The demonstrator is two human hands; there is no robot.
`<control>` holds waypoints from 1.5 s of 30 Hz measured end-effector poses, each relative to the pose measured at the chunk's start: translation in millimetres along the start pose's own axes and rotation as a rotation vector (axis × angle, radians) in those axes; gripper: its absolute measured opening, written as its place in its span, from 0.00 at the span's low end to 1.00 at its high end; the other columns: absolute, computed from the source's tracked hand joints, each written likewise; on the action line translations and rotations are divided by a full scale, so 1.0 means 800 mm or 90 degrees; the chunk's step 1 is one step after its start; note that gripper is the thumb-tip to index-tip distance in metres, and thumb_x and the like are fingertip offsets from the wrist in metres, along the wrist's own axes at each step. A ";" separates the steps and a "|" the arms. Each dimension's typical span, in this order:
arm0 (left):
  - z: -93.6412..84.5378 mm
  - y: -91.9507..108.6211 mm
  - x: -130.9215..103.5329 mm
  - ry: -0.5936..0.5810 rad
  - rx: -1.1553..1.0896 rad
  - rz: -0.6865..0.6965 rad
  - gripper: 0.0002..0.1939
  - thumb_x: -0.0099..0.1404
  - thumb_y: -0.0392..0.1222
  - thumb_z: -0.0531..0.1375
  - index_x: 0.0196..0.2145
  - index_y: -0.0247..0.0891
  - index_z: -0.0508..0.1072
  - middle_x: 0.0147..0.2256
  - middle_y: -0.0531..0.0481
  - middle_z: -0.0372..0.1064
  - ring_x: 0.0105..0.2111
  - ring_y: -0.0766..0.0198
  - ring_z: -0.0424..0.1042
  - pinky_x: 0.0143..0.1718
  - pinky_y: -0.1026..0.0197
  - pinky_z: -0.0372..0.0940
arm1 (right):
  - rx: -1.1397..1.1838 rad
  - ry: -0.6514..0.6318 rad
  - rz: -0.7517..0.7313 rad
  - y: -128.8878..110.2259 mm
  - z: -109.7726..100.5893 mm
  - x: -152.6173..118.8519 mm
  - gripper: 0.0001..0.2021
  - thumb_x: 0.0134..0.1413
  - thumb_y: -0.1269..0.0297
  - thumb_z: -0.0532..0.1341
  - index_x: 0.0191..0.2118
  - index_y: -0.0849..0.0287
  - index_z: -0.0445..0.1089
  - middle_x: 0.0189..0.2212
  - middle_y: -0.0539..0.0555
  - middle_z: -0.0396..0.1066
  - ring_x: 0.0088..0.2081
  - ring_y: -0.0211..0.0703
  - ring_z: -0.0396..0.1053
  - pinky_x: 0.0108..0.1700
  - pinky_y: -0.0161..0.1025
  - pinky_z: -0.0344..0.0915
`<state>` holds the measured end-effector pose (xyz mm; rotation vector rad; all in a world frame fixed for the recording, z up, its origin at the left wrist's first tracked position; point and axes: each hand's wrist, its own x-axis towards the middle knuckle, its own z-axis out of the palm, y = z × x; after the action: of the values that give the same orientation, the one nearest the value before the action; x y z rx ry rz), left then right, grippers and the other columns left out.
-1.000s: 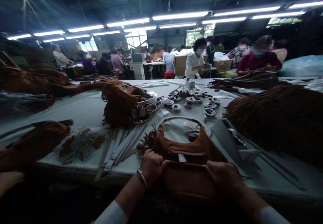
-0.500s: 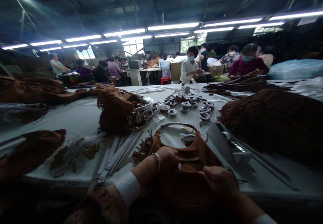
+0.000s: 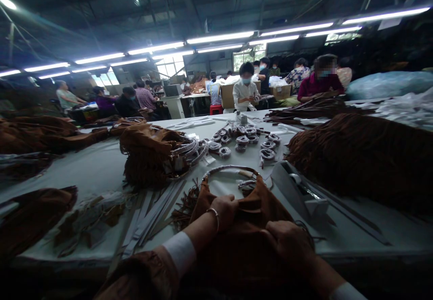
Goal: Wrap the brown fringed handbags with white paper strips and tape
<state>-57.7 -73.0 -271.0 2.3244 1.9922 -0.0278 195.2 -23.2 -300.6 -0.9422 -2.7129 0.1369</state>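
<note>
A brown suede handbag [image 3: 252,210] with a wrapped loop handle lies at the near edge of the white table [image 3: 98,167]. My left hand [image 3: 223,209], with a metal bangle on its wrist, presses on the bag's upper left part, fingers curled into the suede. My right hand [image 3: 287,242] grips the bag's lower right side. A fringe tassel [image 3: 184,203] hangs off the bag's left end.
A heap of fringed brown bags [image 3: 152,153] sits behind, with flat white strips [image 3: 154,207] beside it. Several coiled wrapped handles [image 3: 243,140] lie mid-table. A tape dispenser [image 3: 297,187] stands right of the bag, a large fringed pile [image 3: 365,155] beyond. Other people work at far tables.
My left hand has moved from the bag's lower left edge up onto its upper part. The right hand has stayed on the lower right. The camera has tilted slightly.
</note>
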 end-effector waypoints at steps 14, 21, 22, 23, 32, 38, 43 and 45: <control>-0.041 0.007 -0.097 -0.047 -0.123 0.047 0.15 0.69 0.54 0.59 0.45 0.42 0.76 0.42 0.47 0.77 0.42 0.55 0.76 0.41 0.59 0.69 | 0.012 0.012 0.006 0.007 0.008 -0.004 0.21 0.69 0.49 0.52 0.28 0.53 0.70 0.26 0.51 0.75 0.32 0.48 0.74 0.35 0.41 0.55; 0.003 0.000 -0.142 0.002 -0.080 -0.227 0.17 0.74 0.51 0.54 0.36 0.38 0.75 0.37 0.45 0.77 0.40 0.54 0.77 0.42 0.55 0.68 | -0.016 -0.025 0.022 0.002 0.009 0.002 0.22 0.69 0.46 0.50 0.29 0.52 0.69 0.27 0.51 0.76 0.33 0.49 0.75 0.35 0.42 0.56; 0.001 0.001 -0.138 -0.016 -0.080 -0.235 0.17 0.73 0.52 0.55 0.36 0.38 0.76 0.37 0.44 0.78 0.39 0.53 0.77 0.41 0.55 0.68 | -0.025 -0.031 0.025 0.001 0.009 0.002 0.22 0.69 0.47 0.50 0.29 0.52 0.69 0.27 0.51 0.76 0.33 0.50 0.75 0.35 0.42 0.56; -0.003 0.004 -0.132 -0.033 -0.078 -0.245 0.17 0.73 0.52 0.56 0.36 0.37 0.76 0.37 0.44 0.78 0.39 0.52 0.77 0.40 0.54 0.68 | -0.034 -0.033 0.029 0.000 0.010 0.002 0.22 0.69 0.47 0.50 0.29 0.52 0.69 0.28 0.51 0.76 0.33 0.50 0.75 0.35 0.42 0.57; 0.015 0.056 -0.128 0.103 -0.115 0.062 0.25 0.74 0.54 0.53 0.62 0.40 0.66 0.65 0.43 0.61 0.65 0.52 0.58 0.67 0.50 0.51 | -0.090 -0.042 0.012 -0.013 -0.001 0.006 0.18 0.68 0.52 0.54 0.30 0.53 0.72 0.27 0.52 0.76 0.31 0.48 0.75 0.35 0.41 0.59; 0.040 0.054 -0.128 0.042 -0.164 0.075 0.36 0.73 0.63 0.48 0.70 0.39 0.55 0.70 0.43 0.49 0.69 0.51 0.50 0.69 0.45 0.45 | -0.068 0.090 -0.119 -0.053 -0.023 0.027 0.19 0.67 0.64 0.53 0.60 0.56 0.70 0.60 0.58 0.71 0.63 0.54 0.64 0.62 0.50 0.57; 0.027 0.050 -0.135 0.067 -0.176 0.063 0.35 0.71 0.64 0.52 0.69 0.46 0.56 0.71 0.48 0.49 0.70 0.52 0.49 0.70 0.44 0.42 | -0.026 -0.096 -0.095 -0.055 0.030 0.030 0.28 0.68 0.53 0.51 0.69 0.56 0.57 0.69 0.57 0.56 0.71 0.60 0.50 0.67 0.62 0.49; 0.023 0.044 -0.142 0.076 -0.176 0.048 0.33 0.71 0.64 0.54 0.68 0.52 0.58 0.70 0.50 0.50 0.70 0.51 0.49 0.71 0.42 0.39 | -0.008 -0.166 -0.054 -0.052 0.045 0.030 0.31 0.68 0.47 0.50 0.70 0.56 0.54 0.70 0.56 0.52 0.71 0.60 0.47 0.69 0.63 0.47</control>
<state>-40.1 -191.7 -280.4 2.2651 1.8195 0.3742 142.5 -40.8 -322.6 -0.8650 -2.9899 0.2420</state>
